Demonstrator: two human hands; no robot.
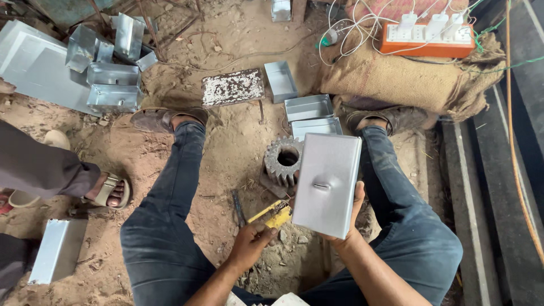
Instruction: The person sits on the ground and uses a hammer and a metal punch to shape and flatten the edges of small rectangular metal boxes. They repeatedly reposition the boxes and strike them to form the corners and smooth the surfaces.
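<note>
Between knees, dented grey metal box (327, 182)

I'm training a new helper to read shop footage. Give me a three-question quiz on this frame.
1. True or false: the right hand holds the metal box off the ground.
2. What does the left hand grip: (a) yellow-handled tool, (b) gear, (c) sack?
3. What lies on the dirt between the person's shoes?

Key: 1 true; 2 a; 3 the gear and open metal trays.
</note>
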